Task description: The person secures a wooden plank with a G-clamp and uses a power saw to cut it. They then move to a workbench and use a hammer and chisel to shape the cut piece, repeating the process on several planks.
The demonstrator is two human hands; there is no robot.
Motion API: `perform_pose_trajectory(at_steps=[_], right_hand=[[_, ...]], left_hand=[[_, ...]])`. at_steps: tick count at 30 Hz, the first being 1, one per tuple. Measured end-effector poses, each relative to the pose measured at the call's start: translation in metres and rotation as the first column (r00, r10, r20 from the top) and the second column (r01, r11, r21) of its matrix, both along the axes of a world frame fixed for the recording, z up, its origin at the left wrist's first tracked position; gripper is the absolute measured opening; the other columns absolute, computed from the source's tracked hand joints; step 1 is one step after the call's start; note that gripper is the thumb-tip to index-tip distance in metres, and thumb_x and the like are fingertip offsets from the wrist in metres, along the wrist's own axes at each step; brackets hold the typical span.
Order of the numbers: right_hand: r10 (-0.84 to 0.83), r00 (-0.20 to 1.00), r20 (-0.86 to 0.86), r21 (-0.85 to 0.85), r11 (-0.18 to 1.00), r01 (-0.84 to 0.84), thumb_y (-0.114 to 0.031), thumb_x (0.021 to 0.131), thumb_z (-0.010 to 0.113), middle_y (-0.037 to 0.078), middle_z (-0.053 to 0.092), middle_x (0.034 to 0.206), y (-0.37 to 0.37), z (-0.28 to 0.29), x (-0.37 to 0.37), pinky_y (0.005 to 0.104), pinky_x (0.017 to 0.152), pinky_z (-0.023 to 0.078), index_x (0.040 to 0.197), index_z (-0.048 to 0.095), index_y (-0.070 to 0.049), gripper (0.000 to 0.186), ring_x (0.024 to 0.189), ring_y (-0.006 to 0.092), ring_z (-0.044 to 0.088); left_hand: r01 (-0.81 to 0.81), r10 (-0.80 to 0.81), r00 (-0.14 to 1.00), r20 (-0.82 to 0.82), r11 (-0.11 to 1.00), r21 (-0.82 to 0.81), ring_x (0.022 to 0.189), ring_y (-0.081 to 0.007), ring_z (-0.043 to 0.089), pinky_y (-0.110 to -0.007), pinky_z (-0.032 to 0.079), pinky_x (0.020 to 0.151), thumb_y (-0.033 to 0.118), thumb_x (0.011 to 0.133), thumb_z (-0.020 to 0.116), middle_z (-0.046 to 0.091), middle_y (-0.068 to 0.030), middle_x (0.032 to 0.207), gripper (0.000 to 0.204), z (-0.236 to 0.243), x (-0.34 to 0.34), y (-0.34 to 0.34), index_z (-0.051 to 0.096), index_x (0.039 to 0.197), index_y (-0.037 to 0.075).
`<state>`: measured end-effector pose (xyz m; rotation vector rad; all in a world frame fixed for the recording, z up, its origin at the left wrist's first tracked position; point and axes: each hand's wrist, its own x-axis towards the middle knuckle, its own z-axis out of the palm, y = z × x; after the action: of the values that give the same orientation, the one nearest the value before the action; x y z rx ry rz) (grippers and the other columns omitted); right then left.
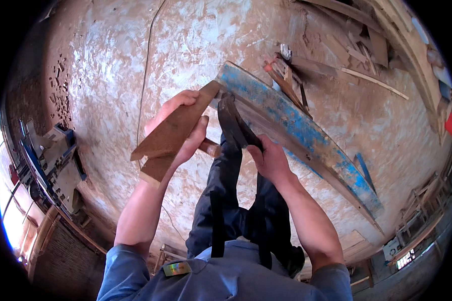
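Observation:
My left hand (193, 138) is wrapped around a brown, pointed wooden piece (173, 125) with a notched lower end. A short brown stub (209, 147) sticks out to the right, below my fingers; what it belongs to is hidden. My right hand (272, 158) is closed on the lower end of a dark, curved thing (233, 120), whose kind I cannot make out. The dark thing lies beside the wooden piece's upper tip, over the near end of a long blue metal beam (286, 120) with worn paint. My dark-trousered legs (216, 185) are below my hands.
Hand tools with wooden handles (286, 85) lie beyond the beam. Wood offcuts (359, 52) and a thin strip (374, 83) are scattered at upper right. A machine (55, 160) stands at left, and a cable (146, 65) crosses the stained floor. Wood chips (59, 95) lie at upper left.

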<state>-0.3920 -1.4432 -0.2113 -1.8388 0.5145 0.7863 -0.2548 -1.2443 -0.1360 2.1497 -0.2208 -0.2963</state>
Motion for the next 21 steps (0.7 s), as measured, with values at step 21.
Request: perform_pose_trajectory(at_steps=[21], right_hand=[[0.061,0.995,-0.076,-0.058,0.996,-0.065,-0.044,0.093,0.062,0.025,0.068,0.091,0.0,0.001,0.005,0.0503,0.078,0.05,0.107,0.062,-0.002,0.044,0.093,0.0463,0.064]], left_hand=[[-0.06,0.054,0.998,-0.039,0.985,-0.159,0.096,-0.0144,0.066,-0.029,0.054,0.084,0.005,0.081,0.075,0.068,-0.0073,0.116,0.038,-0.007,0.012,0.003,0.06,0.115,0.007]])
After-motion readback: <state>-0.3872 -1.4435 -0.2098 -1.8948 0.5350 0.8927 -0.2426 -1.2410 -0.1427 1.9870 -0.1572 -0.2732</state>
